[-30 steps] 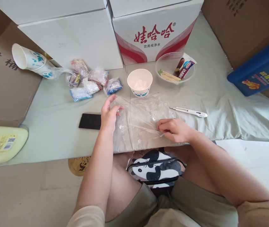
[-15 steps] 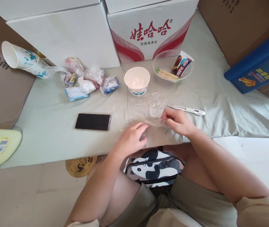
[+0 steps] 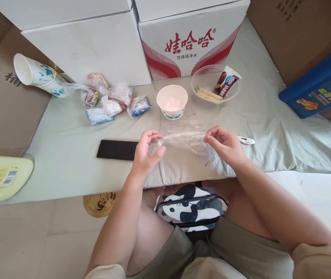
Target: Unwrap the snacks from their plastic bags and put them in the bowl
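A thin clear plastic bag (image 3: 193, 141) stretches between my two hands just above the cloth. My left hand (image 3: 148, 154) has one crumpled end between its curled fingers and the thumb, which stands a little apart. My right hand (image 3: 226, 146) pinches the other end between thumb and fingertips. Beyond the bag stands a white paper bowl (image 3: 172, 102) with pale, clear-looking material inside. Left of my left hand lies a black phone (image 3: 115, 150), its right end covered by the hand. A white pen-like cutter (image 3: 246, 140) pokes out behind my right hand.
Several plastic-wrapped snack packs (image 3: 114, 99) lie back left beside tilted paper cups (image 3: 37, 75). A clear plastic bowl (image 3: 196, 87) holds sticks and a wrapped bar. White cartons (image 3: 191, 46) line the back; a blue container (image 3: 313, 85) is right, a yellow-green jug (image 3: 22, 182) left.
My left hand has moved up and left, its fingers now at the bag's end. The bag is lifted and drawn out between both hands. The view has shifted slightly.
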{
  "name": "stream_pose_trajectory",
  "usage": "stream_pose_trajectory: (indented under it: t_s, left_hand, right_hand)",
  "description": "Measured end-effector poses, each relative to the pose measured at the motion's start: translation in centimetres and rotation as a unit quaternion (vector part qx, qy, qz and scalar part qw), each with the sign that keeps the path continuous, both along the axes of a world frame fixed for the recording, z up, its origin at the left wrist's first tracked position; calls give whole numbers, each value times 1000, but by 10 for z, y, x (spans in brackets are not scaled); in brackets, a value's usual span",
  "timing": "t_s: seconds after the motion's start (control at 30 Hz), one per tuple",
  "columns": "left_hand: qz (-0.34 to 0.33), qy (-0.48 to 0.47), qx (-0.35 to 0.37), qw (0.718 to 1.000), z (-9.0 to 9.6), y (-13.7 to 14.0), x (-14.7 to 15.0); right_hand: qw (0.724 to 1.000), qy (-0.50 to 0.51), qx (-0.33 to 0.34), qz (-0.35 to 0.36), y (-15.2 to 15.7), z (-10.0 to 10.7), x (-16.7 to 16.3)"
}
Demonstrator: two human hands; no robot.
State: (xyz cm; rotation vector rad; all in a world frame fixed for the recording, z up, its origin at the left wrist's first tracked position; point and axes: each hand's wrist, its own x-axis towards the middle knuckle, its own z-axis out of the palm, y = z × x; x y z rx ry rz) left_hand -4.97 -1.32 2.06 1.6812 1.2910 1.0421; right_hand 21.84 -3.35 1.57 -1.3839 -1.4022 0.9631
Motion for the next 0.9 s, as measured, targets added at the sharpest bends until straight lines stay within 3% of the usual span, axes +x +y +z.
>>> stream_pose_trajectory:
  t_s: [0.07,0.17,0.3,0.4,0.47,0.57,0.73,0.8,0.9]
  left_hand:
    - [-44,84,40,995,-1,0,-2]
    - [-25,128,47,990,-4,1,-2]
    - [82,-47,11,995,-6,10,3]
    - [160,-197,-34,967,-4,17,8]
    - [192,-245,-52,949,-1,20,9]
    - [228,-260,-49,937,1,22,9]
    - [266,-255,-36,929,0,24,6]
    - [268,-252,-30,929,0,25,6]
    - [269,-244,-14,932,0,24,4]
  right_hand:
    - [996,75,-20,-49,2,1,1]
    - [984,154,-32,-88,7,1,3]
    - [970,224,-22,-98,10,-3,7]
    - [968,240,-34,-66,9,-6,8]
    - [976,206,-61,-26,7,-6,10]
    - [990,114,-72,48,4,-4,15]
    - [986,32,-26,162,-2,-1,13]
    - [992,34,-11,120,-3,-2,8]
    - [995,89,33,-26,-2,-2,2]
